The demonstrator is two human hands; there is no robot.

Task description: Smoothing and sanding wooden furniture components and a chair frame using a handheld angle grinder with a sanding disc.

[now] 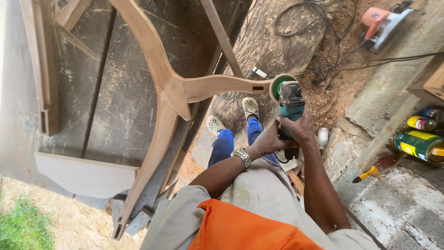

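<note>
Both hands were wrapped around a teal-green handheld angle grinder (290, 109) with a round green sanding disc at its front. The left hand (269, 140), with a silver metal wristwatch (242, 157) on its wrist, had its grip clenched on the tool's body from the left side; the right hand (300, 128) had its grip clenched over the body from the right and top. The grinder pointed away from the person, and its disc sat just at the end of a curved pale wooden furniture frame piece (210, 85), close to a small rectangular slot cut near that tip; whether disc and wood were touching could not be told.

The curved piece rested on a dark, dusty wooden desk (115, 97), with its arm sticking out past the desk's edge over the floor. Below, the person's blue trousers and pale perforated clogs (250, 107) stood on sawdust-covered ground. Well apart to the upper right lay an orange and grey circular saw (383, 21) among black cables. On the right, green and yellow metal tins (418, 144) lay on their sides beside a yellow-handled tool (368, 173).
</note>
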